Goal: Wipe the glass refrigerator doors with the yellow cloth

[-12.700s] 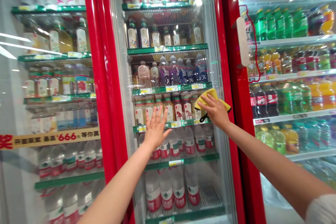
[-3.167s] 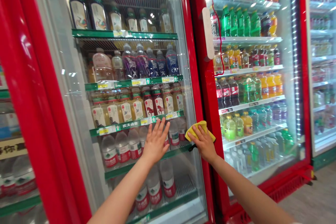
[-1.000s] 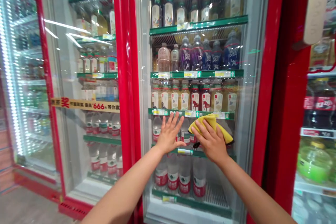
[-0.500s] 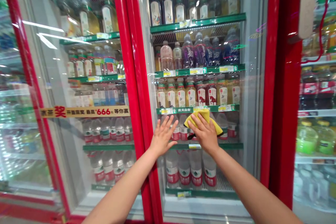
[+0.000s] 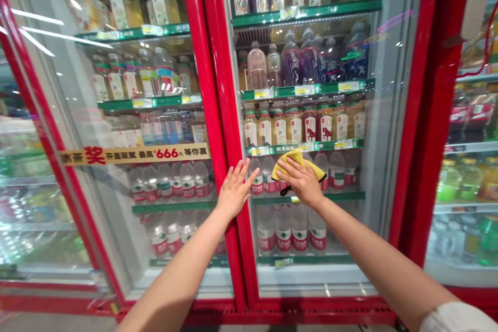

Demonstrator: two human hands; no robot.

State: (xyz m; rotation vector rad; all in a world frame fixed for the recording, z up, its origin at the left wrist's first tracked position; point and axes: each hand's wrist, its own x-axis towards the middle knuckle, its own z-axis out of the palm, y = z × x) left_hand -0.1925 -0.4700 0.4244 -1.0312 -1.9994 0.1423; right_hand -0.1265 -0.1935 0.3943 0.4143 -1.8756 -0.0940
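Observation:
My right hand [image 5: 304,182] presses a yellow cleaning cloth [image 5: 294,158] with a dark edge and a black loop against the glass of the right cooler door. Its fingers lie over the cloth, in front of a shelf of clear water bottles. To the left, my left hand [image 5: 234,191] is open with fingers spread and holds nothing. It lies over the red door frame [image 5: 225,109] between the two doors, fingertips at the glass edge. Whether its palm touches the frame is hidden.
Behind the glass, green-edged shelves [image 5: 307,13] carry rows of bottled drinks. A gold printed strip [image 5: 136,154] crosses the left door. Further right stands another shelf unit with bottles [image 5: 469,179]. Light reflections streak the left pane.
The view has shifted, and the doors sit further right and higher. My left hand has moved left against the door, from the glass onto the red frame. The cloth has shifted slightly left on the pane.

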